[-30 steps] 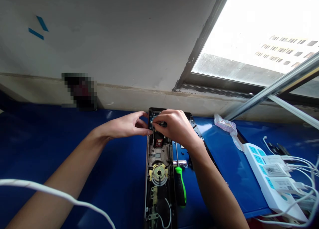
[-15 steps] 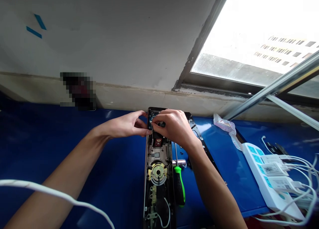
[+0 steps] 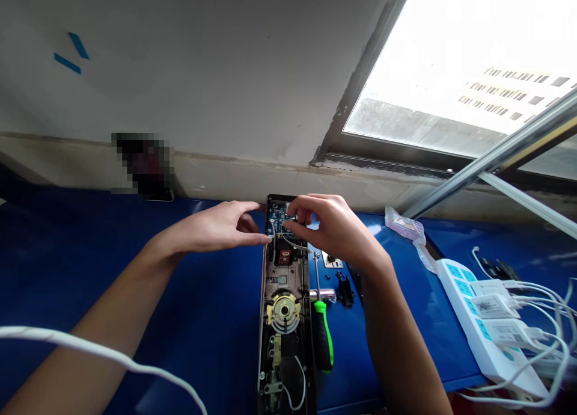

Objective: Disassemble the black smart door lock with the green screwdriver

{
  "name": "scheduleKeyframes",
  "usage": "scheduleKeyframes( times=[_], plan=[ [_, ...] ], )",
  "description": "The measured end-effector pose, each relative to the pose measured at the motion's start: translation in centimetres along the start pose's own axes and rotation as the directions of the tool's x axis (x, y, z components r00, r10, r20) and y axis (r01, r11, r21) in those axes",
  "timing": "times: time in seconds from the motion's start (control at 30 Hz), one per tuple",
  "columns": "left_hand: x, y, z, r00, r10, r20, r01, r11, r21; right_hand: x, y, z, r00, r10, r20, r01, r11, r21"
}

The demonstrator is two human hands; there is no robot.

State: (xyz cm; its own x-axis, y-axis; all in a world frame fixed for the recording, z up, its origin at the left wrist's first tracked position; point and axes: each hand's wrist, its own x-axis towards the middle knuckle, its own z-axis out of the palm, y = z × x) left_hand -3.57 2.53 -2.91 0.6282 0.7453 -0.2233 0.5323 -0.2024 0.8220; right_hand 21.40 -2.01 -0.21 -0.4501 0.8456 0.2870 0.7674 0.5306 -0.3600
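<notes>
A long, narrow lock housing (image 3: 276, 290) lies open with its inner parts showing. At its far end is a blue circuit board (image 3: 276, 213). My left hand (image 3: 220, 225) holds the housing's left edge near that board, its thumb on the rim and its other fingertips partly hidden. Over the board's right side, my right hand (image 3: 327, 222) is closed in a pinch at a thin light cable (image 3: 295, 245), whose end between the fingertips is hard to make out. Beside the housing's right side lies a green and black screwdriver (image 3: 324, 337).
Right of the housing are a shiny cylinder (image 3: 325, 295), a black bracket (image 3: 345, 290), small screws and a small plate (image 3: 332, 260). A white power strip (image 3: 478, 325) with plugged adapters stands further right. A white cable (image 3: 112, 356) crosses the lower left foreground.
My right hand has shifted right and turned, uncovering the blue circuit board and thin cables. The small plate beside the housing now shows. My left hand stays at the housing's edge.
</notes>
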Motion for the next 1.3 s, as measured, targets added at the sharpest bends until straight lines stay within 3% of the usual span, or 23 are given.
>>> scheduleKeyframes(
  times=[0.2, 0.47, 0.57, 0.77, 0.9, 1.07, 1.3],
  plan=[
    [0.0, 0.6, 0.1, 0.982, 0.017, -0.186, 0.009, 0.99, 0.14, -1.0, 0.1, -1.0, 0.97, -0.031, 0.24, 0.018, 0.998, 0.055],
    [-0.2, 1.5, 0.4, 0.935, 0.105, -0.339, -0.041, 0.981, 0.191, -1.2, -0.1, -1.5, 0.958, 0.007, 0.286, -0.037, 0.994, 0.098],
    [-0.5, 2.2, 0.4, 0.94, 0.145, -0.308, -0.077, 0.972, 0.224, -1.3, 0.1, -1.7, 0.965, -0.021, 0.261, -0.013, 0.991, 0.13],
    [-0.9, 2.6, 1.0, 0.988, 0.14, -0.066, -0.117, 0.955, 0.273, -1.4, 0.5, -1.7, 0.962, -0.048, 0.269, -0.038, 0.952, 0.302],
    [-0.5, 2.3, 1.8, 0.985, 0.167, -0.051, -0.141, 0.931, 0.336, -1.1, 0.4, -1.4, 0.957, -0.091, 0.274, -0.028, 0.915, 0.402],
    [-0.2, 2.4, 2.2, 0.982, 0.181, -0.046, -0.153, 0.921, 0.359, -0.5, 0.3, -0.5, 0.962, -0.157, 0.222, 0.077, 0.941, 0.33],
    [-0.3, 2.3, 2.5, 0.984, 0.172, -0.048, -0.14, 0.91, 0.391, -0.2, 0.8, -0.2, 0.952, -0.197, 0.235, 0.107, 0.932, 0.345]
  ],
)
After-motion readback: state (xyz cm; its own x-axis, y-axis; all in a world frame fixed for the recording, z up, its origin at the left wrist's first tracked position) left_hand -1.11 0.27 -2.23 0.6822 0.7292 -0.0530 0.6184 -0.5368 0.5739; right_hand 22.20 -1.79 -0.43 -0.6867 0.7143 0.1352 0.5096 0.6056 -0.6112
